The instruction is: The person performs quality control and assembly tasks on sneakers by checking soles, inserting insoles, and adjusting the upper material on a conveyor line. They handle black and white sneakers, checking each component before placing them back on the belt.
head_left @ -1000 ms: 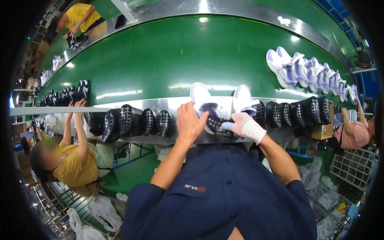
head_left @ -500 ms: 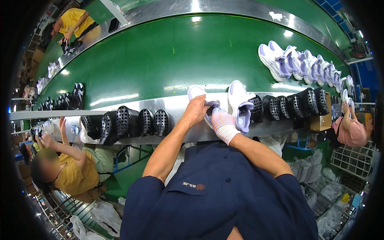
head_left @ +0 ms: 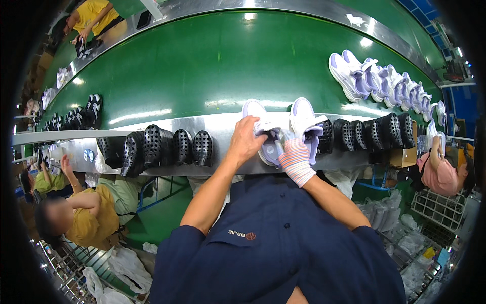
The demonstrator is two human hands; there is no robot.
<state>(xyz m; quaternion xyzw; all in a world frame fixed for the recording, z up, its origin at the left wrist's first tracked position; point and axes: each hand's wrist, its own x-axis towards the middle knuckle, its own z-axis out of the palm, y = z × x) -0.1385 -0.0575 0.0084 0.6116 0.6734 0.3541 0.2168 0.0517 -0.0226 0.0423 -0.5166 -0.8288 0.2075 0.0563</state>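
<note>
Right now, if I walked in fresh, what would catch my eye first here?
Probably the wide green conveyor belt curving across the top, with a row of white and lilac sneakers at its right. Nearer, the bare left hand and the striped-gloved right hand work on a white sneaker at the metal ledge, its twin beside it. Black perforated shoe moulds line the ledge on both sides.
</note>
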